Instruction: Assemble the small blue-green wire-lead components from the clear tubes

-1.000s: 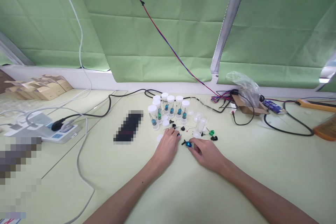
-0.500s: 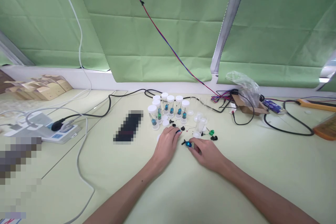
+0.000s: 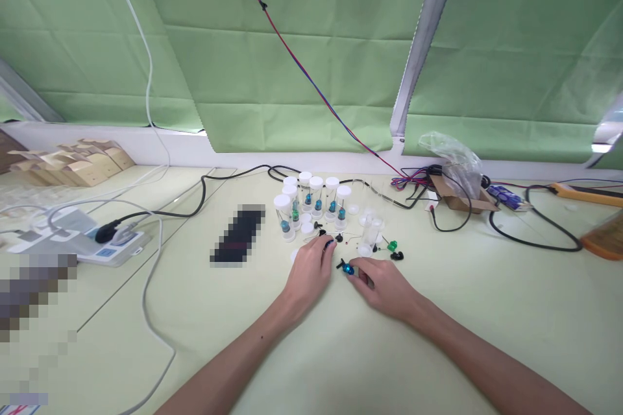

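Observation:
My right hand point(image 3: 382, 282) is closed in a pinch on a shiny blue piece with a black end point(image 3: 348, 268), held low over the table. To its left, my left hand point(image 3: 311, 269) has its fingers closed together at the fingertips; a small dark blue bit shows there, mostly hidden. Just beyond the hands lie small black parts point(image 3: 339, 238), a green piece point(image 3: 392, 246) and a black curved piece point(image 3: 397, 256). Behind my left hand stand several clear tubes with white caps point(image 3: 316, 198), with blue or green pieces inside. A clear tube without a cap point(image 3: 371, 237) stands beyond my right hand.
A dark blurred rectangle point(image 3: 238, 235) lies left of the hands. Farther left are a white power strip point(image 3: 117, 249), cables and cardboard boxes point(image 3: 82, 162). At the back right, a plastic bag point(image 3: 455, 159) sits in an open carton point(image 3: 462, 198) among cables.
The blue piece in my right hand has shifted very slightly toward me. My left fingertips have moved a little. The tubes and loose parts stay put.

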A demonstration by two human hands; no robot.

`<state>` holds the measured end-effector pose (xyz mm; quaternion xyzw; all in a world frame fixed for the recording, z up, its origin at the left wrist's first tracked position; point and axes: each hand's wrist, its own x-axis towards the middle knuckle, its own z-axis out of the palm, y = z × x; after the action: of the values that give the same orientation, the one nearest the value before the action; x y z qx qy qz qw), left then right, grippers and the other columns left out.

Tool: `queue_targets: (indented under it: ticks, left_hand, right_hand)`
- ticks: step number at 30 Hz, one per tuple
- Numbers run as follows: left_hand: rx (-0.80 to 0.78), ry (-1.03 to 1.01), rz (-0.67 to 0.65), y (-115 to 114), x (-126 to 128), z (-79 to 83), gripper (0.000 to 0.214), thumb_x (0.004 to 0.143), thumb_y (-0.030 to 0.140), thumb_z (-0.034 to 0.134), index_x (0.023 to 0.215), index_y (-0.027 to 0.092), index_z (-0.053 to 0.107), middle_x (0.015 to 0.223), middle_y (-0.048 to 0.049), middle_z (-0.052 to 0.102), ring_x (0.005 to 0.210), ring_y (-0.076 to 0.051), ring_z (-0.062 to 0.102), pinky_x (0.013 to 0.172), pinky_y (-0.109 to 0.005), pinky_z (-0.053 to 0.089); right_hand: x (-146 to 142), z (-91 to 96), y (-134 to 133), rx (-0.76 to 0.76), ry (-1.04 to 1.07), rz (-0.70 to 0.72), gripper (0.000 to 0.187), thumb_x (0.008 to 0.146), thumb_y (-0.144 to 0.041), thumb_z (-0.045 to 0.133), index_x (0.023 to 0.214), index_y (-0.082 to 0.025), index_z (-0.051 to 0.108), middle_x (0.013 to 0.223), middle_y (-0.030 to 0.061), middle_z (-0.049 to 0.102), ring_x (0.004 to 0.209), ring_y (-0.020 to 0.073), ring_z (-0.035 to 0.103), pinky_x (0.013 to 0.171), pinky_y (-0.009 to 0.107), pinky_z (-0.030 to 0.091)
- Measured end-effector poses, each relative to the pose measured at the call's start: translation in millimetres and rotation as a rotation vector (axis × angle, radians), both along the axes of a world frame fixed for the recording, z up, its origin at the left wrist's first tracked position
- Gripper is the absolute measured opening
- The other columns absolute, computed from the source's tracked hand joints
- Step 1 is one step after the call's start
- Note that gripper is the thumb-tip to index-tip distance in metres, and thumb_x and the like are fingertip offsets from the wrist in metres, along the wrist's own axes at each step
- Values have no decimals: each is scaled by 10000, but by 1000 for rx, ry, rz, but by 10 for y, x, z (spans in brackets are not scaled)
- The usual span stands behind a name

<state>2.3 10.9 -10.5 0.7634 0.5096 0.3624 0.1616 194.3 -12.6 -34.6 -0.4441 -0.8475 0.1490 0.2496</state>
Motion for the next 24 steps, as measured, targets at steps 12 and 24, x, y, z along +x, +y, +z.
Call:
queue_targets:
  ticks: [12,24]
  left_hand:
    - [-131,46,-15,-21,19,11,278,998,336,306,862,218,519,707,-7,602,623,-180,566,604,-284,362]
    - [-94,148,-51,3,11,-37,272,981,238,333,934,177,594,921,-79,606,821,-216,603,734,-322,430]
  right_hand:
    - [-8,-3,13,15,13,18,197,973,-245,448,1076,-206,611,834,36,644,689,165,577,631,272,402]
    - [-25,-36,12,12,68,-26,198,958,-237,474,1065,-191,633,815,30,649,681,162,576,633,270,418]
